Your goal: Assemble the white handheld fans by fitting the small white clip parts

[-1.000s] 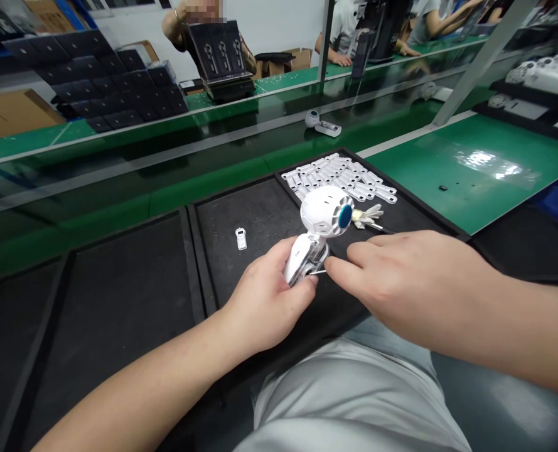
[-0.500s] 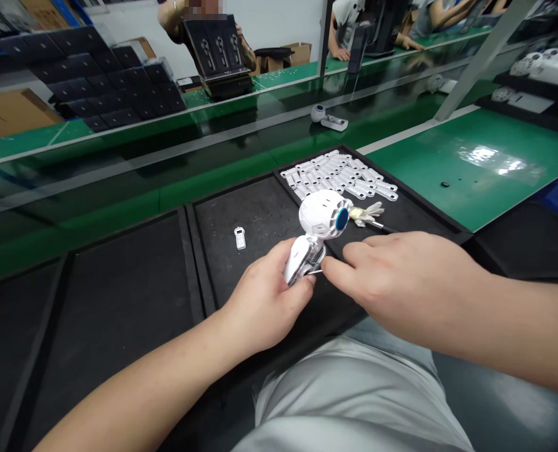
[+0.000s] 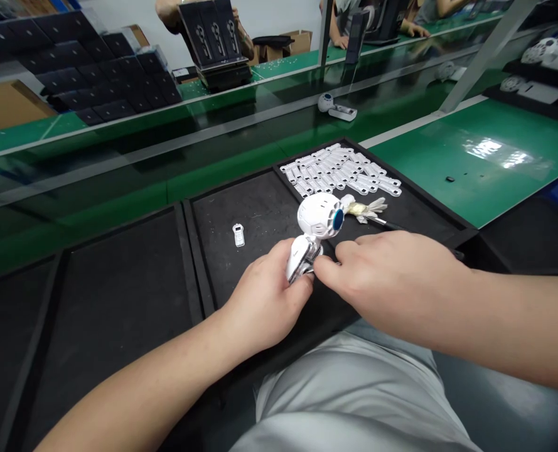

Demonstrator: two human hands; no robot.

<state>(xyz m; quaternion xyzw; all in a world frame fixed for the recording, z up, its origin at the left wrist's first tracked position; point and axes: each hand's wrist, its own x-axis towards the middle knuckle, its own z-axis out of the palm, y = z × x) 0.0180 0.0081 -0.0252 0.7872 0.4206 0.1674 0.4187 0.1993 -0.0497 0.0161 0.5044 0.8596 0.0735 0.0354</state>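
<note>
One white device [image 3: 313,227], axis slanting rightward, head [image 3: 317,215] up, fills the left hand's [image 3: 273,295] grip (right hand's [image 3: 382,273] hold unclear).

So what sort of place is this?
Probably a factory where people put gadgets together. You can see lots of matching white pieces laid out, what looks like a long green moving belt, and dark boxes stacked up on the far side.

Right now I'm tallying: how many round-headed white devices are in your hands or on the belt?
3: a device in the left hand, a second on the belt, a third, blurred, beside the post. Others may be hidden.
</note>
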